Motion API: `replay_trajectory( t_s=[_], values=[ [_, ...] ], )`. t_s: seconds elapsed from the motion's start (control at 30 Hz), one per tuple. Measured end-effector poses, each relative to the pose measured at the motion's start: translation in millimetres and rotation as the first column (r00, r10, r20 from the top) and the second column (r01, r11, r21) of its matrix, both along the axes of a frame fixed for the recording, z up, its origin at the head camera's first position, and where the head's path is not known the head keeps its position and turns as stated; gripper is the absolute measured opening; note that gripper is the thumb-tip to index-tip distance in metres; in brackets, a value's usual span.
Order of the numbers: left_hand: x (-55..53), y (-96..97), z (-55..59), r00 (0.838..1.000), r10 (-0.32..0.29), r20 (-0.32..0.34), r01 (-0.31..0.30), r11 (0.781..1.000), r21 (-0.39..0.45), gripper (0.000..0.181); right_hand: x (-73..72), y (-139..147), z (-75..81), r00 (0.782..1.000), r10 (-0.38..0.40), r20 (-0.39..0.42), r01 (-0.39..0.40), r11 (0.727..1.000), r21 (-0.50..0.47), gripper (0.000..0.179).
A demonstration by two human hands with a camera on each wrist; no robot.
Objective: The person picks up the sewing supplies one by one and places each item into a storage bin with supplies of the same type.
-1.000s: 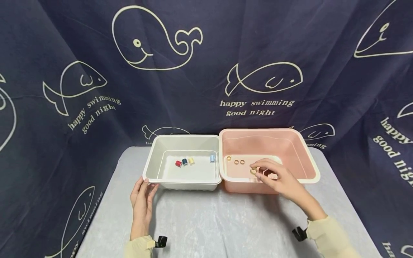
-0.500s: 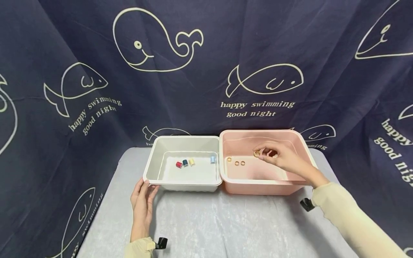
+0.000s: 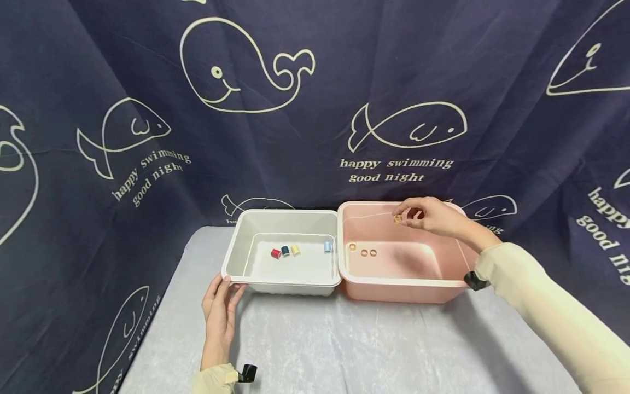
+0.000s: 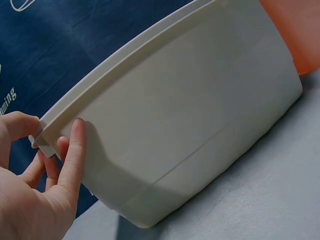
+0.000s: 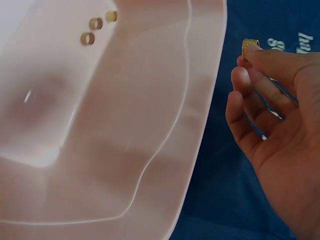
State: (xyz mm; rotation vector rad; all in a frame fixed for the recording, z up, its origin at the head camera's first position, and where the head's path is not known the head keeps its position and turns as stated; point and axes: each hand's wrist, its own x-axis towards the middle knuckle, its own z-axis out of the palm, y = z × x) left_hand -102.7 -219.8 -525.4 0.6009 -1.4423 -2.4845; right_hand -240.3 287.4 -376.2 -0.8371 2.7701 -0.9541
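Note:
My right hand (image 3: 435,219) pinches a gold ring (image 3: 398,218) between thumb and fingertips, above the back part of the pink plastic bin (image 3: 394,283). In the right wrist view the ring (image 5: 249,48) shows a patterned band. Three more gold rings (image 3: 364,253) lie on that bin's floor, towards its left side. My left hand (image 3: 220,312) holds the front left corner of the white plastic bin (image 3: 283,283), thumb on the rim and fingers beneath and against the wall. The left wrist view shows this hand (image 4: 47,185) at the rim close up.
Inside the white bin lie small thread spools: red (image 3: 276,254), dark blue (image 3: 285,251), yellow (image 3: 295,250) and, apart at right, light blue (image 3: 327,247). Both bins stand side by side on a grey-covered table (image 3: 344,345). A navy curtain (image 3: 295,158) hangs behind.
My right hand has risen with the gold ring and moved back, from the pink bin's front to its rear. My left hand stays at the white bin's corner.

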Motion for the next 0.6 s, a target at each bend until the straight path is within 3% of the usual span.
replay_trajectory(
  t_s=[0.33,0.6],
  values=[
    [-0.5,-1.4,-2.0,1.000,-0.017,0.003,0.017,1.000,-0.010,0.050,-25.1,-3.2,-29.1,0.993,0.077,0.094,-0.081,0.996,0.040,0.035],
    [-0.4,-0.9,-3.9,1.000,-0.017,-0.002,0.017,1.000,-0.007,0.048,-37.3,-5.4,-50.1,0.964,0.246,0.098,-0.243,0.969,-0.044,0.032]
  ],
)
